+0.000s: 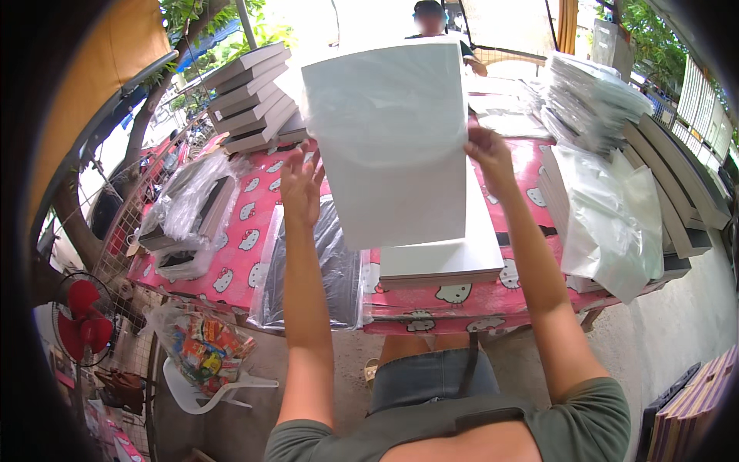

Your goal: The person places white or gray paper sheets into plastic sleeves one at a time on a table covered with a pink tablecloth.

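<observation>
Upright in front of me is a white rectangular board [400, 185], with what looks like a glossy transparent plastic sleeve over its upper part. My right hand [490, 158] pinches the board's right edge. My left hand [302, 185] is beside the left edge, fingers apart, not gripping it. Below the board, a stack of white boards [443, 266] lies at the table's front edge. Under my left forearm is a dark flat panel [331, 269] wrapped in transparent plastic.
The table wears a pink patterned cloth [246, 235]. Stacked grey-edged panels [250, 96] stand far left, near plastic-wrapped ones [188, 208]. At right are plastic sleeves [612, 215] and more panels [677, 177]. A person [429, 19] is beyond the table. A white chair [185, 389] stands left.
</observation>
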`<state>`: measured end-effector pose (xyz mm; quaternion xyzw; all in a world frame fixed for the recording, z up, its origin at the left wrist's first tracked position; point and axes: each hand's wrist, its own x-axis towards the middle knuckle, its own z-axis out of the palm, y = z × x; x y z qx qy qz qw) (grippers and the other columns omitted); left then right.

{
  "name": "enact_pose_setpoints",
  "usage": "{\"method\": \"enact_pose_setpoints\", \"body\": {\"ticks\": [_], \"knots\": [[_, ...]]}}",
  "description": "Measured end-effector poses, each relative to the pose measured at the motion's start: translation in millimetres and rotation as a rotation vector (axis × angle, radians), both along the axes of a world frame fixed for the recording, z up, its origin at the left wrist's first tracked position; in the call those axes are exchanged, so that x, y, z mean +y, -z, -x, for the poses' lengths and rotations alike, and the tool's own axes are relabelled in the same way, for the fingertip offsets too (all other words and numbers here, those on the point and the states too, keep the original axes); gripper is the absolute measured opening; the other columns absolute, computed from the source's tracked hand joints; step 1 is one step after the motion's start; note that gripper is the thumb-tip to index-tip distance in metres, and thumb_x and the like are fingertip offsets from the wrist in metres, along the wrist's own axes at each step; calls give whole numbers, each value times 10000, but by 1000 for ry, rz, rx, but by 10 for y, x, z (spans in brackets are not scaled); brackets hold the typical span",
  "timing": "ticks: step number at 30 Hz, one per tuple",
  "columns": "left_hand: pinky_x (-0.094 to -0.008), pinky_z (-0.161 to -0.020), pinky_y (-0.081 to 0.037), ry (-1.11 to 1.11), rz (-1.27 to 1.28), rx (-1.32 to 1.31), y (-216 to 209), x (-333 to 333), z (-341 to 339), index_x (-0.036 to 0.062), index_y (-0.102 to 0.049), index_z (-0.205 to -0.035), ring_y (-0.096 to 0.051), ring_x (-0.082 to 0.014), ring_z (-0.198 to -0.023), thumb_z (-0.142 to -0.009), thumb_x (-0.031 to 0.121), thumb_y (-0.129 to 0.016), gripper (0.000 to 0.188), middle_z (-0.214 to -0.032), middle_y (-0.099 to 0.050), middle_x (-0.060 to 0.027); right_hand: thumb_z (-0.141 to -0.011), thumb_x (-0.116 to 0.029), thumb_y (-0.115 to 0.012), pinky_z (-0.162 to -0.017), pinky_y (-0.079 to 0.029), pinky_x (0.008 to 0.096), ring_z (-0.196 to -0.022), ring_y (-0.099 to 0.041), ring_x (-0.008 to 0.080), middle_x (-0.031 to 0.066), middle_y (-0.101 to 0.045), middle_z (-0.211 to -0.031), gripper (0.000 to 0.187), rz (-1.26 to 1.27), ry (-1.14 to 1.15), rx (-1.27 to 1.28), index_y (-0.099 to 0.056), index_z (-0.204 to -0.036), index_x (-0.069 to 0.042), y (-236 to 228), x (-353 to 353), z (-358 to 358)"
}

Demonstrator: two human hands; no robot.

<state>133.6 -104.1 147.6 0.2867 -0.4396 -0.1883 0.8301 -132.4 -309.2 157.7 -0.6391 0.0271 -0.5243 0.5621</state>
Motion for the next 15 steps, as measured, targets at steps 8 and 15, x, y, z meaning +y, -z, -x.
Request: {"method": "enact_pose_setpoints", "body": {"ticks": [8, 15], "knots": [[-324, -808, -424, -616, -312, -505, -460, -71, 263, 24, -184, -1254, -476, -224, -1006, -678, -1, -599, 710, -1194, -411, -134, -625, -177, -751, -956, -366, 391, -1215, -327, 324, 216, -274, -1309, 873, 437, 107, 423, -209, -1302, -70, -373, 149, -63], [-390, -659, -452, -1196, -438, -537, -615, -265, 306, -42, -398, -1017, -573, -320, -704, -771, 185, -597, 389, -825, -575, -204, -584, -280, -784, -749, -466, 370, -910, -574, 301, 213, -574, -918, 622, 379, 655, 699, -431, -1022, -15, -591, 256, -74]]}}
